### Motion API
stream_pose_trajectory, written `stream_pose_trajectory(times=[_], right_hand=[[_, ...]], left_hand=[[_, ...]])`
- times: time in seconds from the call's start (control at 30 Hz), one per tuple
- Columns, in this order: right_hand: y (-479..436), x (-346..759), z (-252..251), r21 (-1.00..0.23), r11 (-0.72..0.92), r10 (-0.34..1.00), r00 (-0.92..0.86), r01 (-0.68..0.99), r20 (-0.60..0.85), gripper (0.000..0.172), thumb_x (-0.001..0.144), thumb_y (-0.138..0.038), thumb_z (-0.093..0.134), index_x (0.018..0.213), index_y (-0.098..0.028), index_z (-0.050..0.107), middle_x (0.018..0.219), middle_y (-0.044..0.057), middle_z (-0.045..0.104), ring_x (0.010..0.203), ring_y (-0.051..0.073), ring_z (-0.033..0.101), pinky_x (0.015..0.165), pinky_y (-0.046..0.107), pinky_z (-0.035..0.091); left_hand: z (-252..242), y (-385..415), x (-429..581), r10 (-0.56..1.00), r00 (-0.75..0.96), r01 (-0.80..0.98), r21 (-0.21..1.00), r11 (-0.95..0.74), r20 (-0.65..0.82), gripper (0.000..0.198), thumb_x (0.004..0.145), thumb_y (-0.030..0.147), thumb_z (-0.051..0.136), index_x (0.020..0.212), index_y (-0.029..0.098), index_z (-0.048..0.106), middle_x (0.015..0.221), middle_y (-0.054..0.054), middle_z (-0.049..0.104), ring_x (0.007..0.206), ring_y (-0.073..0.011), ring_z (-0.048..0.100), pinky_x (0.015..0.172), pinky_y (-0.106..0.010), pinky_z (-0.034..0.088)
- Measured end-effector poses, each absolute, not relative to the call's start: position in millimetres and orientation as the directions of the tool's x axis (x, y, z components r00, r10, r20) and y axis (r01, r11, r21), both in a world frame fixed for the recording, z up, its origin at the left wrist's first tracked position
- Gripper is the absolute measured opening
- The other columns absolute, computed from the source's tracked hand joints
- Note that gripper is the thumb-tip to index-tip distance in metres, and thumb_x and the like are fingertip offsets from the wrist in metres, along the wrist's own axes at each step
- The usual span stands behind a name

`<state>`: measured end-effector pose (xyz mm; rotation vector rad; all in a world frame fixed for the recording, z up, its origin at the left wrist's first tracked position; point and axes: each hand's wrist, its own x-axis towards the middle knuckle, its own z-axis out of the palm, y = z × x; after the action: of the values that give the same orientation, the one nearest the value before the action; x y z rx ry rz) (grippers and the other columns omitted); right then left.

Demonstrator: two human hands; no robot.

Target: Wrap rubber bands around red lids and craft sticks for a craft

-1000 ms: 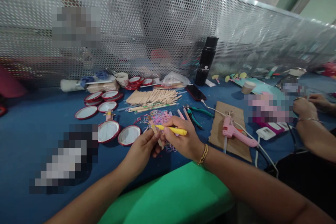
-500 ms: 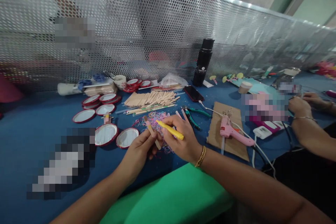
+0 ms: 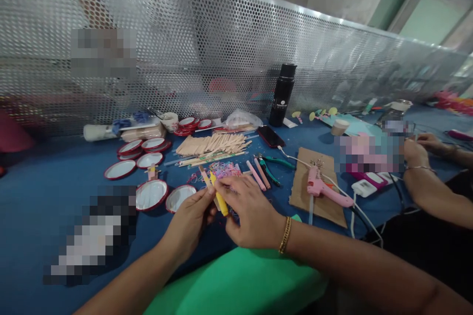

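Between thumb and fingers, my left hand (image 3: 192,214) pinches a wooden craft stick (image 3: 204,176) whose upper end is tinted a darker brownish pink. My right hand (image 3: 253,211) has its fingers closed on a yellow marker pen (image 3: 220,200), now lying nearly along the stick and close against it. My left thumb is near the marker too; whether it touches is unclear. Behind the hands lies a tangle of multicoloured loops (image 3: 226,170). Farther back is a heap of plain craft sticks (image 3: 212,143). Red-rimmed white lids (image 3: 151,195) lie left of my left hand.
A pink glue gun (image 3: 325,189) rests on cardboard (image 3: 301,182), its cord trailing right. Teal-handled pliers (image 3: 271,170), a phone (image 3: 271,136) and a black bottle (image 3: 283,96) stand or lie behind. A perforated metal screen (image 3: 236,34) borders the table. A co-worker's arm (image 3: 424,177) is at right.
The marker has turned from slanting across toward the stick to lying steeply alongside it. My right hand has rolled over and moved slightly down, closer to my left fingers.
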<state>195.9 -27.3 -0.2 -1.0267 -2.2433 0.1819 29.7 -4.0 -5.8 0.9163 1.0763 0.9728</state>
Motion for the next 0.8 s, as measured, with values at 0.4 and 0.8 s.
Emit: stream_pose_trajectory(times=[0.4,0.8], right_hand=[[111,303,18,-0.379,0.102,0.944,0.031,0.920,0.329,0.041,0.086,-0.042,0.059,0.114,-0.013,0.064,0.115,0.015,0.062,0.112,0.027,0.057,0.101,0.041,0.043],[216,352,-9,-0.215,-0.383,0.920,0.392,0.898,0.001,0.102,0.053,-0.083,0.066,0.120,-0.006,0.063,0.134,0.028,0.054,0.127,0.044,0.048,0.100,0.051,0.043]], left_hand=[[0,-6,34,0.944,0.180,-0.136,0.943,0.302,-0.277,0.046,0.064,0.056,0.077,0.078,0.014,0.066,0.059,0.005,0.052,0.053,-0.0077,0.043,0.050,-0.020,0.033],[-8,-2,30,0.939,0.228,-0.078,0.956,0.281,-0.258,0.041,0.071,0.056,0.072,0.077,0.016,0.066,0.060,0.004,0.054,0.053,-0.0088,0.045,0.049,-0.020,0.033]])
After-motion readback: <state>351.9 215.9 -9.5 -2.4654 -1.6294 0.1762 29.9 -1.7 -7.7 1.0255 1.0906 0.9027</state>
